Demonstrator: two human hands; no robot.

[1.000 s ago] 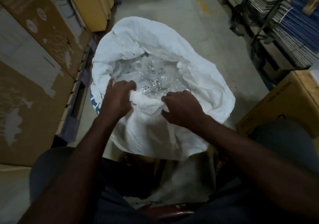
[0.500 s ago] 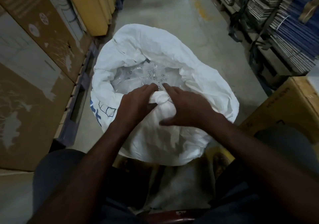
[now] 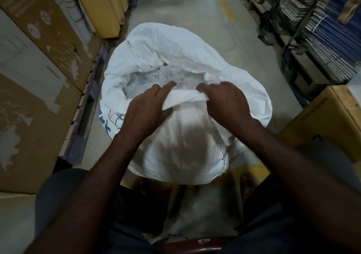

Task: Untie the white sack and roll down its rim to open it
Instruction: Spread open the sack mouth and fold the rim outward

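Note:
The white sack (image 3: 175,46) stands on the concrete floor between my knees, its mouth open and its rim folded outward all around. Clear plastic packets (image 3: 156,79) with black print show inside. My left hand (image 3: 148,109) and my right hand (image 3: 224,101) both grip the near part of the rolled rim (image 3: 185,97), which stretches between them as a thick white fold. The fingers of both hands reach over the fold into the mouth. Blue print marks the sack's left side.
Tall cardboard boxes (image 3: 39,77) on a pallet line the left. A yellow box (image 3: 330,117) stands close at the right. Shelves with stacked flat cartons (image 3: 322,29) fill the far right. Bare concrete floor (image 3: 185,5) runs ahead beyond the sack.
Both hands came together on the near rim, then spread apart again, drawing the rolled fold out flat between them. The camera view shifted slightly down, so the sack sits lower in frame.

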